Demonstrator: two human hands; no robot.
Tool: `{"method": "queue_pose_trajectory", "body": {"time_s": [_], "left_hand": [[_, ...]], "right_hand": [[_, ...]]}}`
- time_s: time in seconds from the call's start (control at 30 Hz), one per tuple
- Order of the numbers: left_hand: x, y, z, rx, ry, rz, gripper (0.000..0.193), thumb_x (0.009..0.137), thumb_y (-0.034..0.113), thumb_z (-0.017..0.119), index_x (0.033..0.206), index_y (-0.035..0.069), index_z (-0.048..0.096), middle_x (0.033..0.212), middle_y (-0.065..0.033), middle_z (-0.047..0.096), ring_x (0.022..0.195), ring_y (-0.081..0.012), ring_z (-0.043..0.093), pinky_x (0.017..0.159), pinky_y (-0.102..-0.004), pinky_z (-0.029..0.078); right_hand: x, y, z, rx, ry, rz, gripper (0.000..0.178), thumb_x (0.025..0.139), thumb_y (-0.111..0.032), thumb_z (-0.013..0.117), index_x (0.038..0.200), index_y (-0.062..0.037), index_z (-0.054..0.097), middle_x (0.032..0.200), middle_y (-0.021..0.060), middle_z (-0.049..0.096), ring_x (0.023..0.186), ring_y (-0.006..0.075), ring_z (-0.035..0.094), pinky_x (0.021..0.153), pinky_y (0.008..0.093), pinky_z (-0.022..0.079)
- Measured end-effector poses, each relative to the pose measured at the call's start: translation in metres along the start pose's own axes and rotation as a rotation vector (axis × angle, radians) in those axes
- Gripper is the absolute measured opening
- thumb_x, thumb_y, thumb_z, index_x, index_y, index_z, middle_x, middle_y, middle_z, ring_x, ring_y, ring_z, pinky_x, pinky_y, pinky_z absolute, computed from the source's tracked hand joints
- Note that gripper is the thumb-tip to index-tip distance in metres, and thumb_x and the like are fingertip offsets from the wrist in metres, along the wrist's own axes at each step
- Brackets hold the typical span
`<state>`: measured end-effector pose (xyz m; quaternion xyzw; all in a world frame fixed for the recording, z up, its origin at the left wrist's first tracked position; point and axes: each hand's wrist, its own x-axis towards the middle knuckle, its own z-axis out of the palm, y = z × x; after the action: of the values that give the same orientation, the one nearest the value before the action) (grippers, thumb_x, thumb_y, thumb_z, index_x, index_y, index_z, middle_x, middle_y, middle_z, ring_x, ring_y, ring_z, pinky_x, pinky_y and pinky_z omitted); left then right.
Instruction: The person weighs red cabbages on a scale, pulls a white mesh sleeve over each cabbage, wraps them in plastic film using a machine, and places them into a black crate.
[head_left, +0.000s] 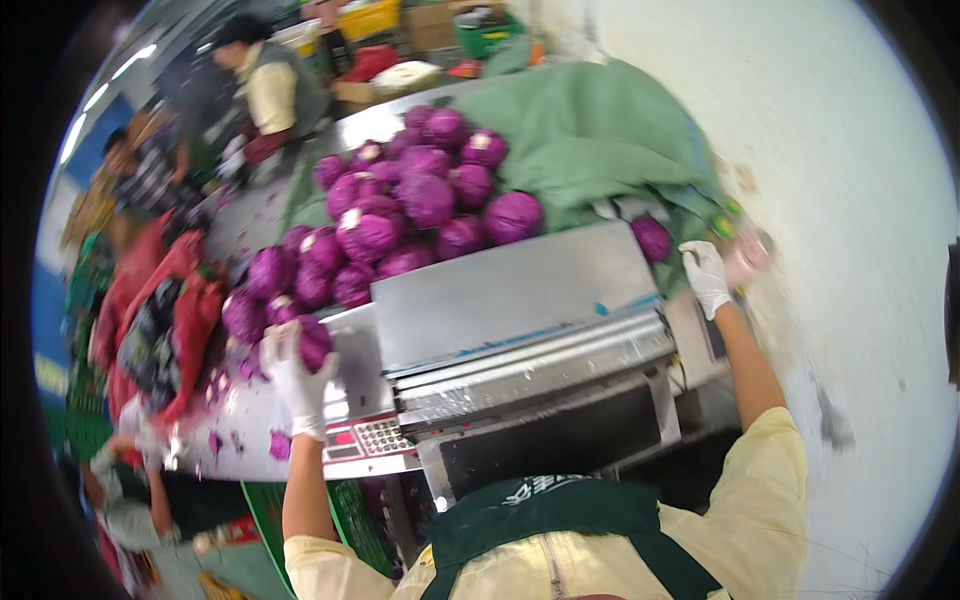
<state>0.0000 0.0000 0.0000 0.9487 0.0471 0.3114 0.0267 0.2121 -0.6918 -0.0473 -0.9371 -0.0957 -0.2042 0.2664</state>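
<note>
My left hand [297, 385], in a white glove, is closed around a purple cabbage [316, 343] at the left of a metal film-wrapping machine [515, 295]. Just below it is the red and white keypad [378, 437]. My right hand [706, 278], also gloved in white, is raised at the machine's right, near the wall. Its fingers are curled together, and I see nothing in them. Close to it lies a single purple cabbage [652, 239], and a pinkish container [747, 258] stands beside it. Clear film [540, 372] stretches along the machine's rollers.
A heap of purple cabbages [425, 200] rests behind the machine, next to a green cloth [585, 130]. Red net sacks [190, 310] and leaf scraps [280, 445] lie at the left. Several people work there, one in a dark cap [270, 95]. A green crate [265, 520] stands below the table.
</note>
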Motion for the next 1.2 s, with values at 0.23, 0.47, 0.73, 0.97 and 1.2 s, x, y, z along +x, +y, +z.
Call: {"method": "queue_pose_trajectory", "body": {"time_s": [0.23,0.47,0.73,0.97,1.2], "left_hand": [[-0.051,0.061,0.001,0.123,-0.163,-0.033,0.088,0.055,0.03,0.087,0.133,0.011,0.052,0.137,-0.0213,0.044,0.13,-0.0443,0.037,0.108,-0.0522,0.032],[-0.062,0.049,-0.007,-0.202,0.037,-0.436,0.076,0.073,0.026,0.077,0.138,0.002,0.044,0.135,-0.0226,0.049,0.13,-0.037,0.042,0.109,-0.0448,0.033],[-0.013,0.148,-0.049,-0.745,0.253,-0.481,0.04,0.086,0.009,0.066,0.124,0.002,0.056,0.123,-0.0158,0.059,0.114,-0.0272,0.057,0.098,-0.0359,0.045],[-0.003,0.352,-0.061,-1.804,-0.437,-0.416,0.044,0.09,0.021,0.068,0.126,-0.001,0.058,0.109,-0.0015,0.065,0.094,-0.0058,0.055,0.085,-0.0235,0.047],[-0.037,0.367,-0.053,-1.56,-0.442,-0.678,0.028,0.095,0.023,0.063,0.107,-0.002,0.07,0.093,-0.0016,0.07,0.085,-0.0043,0.06,0.076,-0.0226,0.05]], "right_hand": [[0.145,0.009,0.094,-0.35,-0.367,-0.104,0.027,0.088,-0.017,0.049,0.111,-0.0168,0.063,0.111,0.0172,0.059,0.106,0.0379,0.057,0.086,0.0482,0.049],[0.161,0.015,0.119,-0.482,-0.393,-0.2,0.017,0.08,-0.025,0.062,0.088,-0.0106,0.067,0.102,0.0166,0.064,0.099,0.0357,0.06,0.082,0.0458,0.051],[0.101,-0.157,-0.052,0.381,0.153,-0.294,0.014,0.095,-0.012,0.053,0.104,-0.001,0.055,0.095,0.0126,0.061,0.089,0.0248,0.058,0.084,0.0345,0.046],[-0.039,-0.279,-0.071,0.552,-0.205,-0.609,0.014,0.089,-0.01,0.066,0.097,-0.0017,0.059,0.087,0.0031,0.062,0.075,0.0116,0.055,0.07,0.0302,0.047],[-0.084,-0.27,-0.049,1.101,-0.481,-0.184,0.014,0.096,-0.014,0.059,0.101,-0.0003,0.06,0.079,-0.0017,0.06,0.072,0.0059,0.052,0.066,0.0214,0.045]]}}
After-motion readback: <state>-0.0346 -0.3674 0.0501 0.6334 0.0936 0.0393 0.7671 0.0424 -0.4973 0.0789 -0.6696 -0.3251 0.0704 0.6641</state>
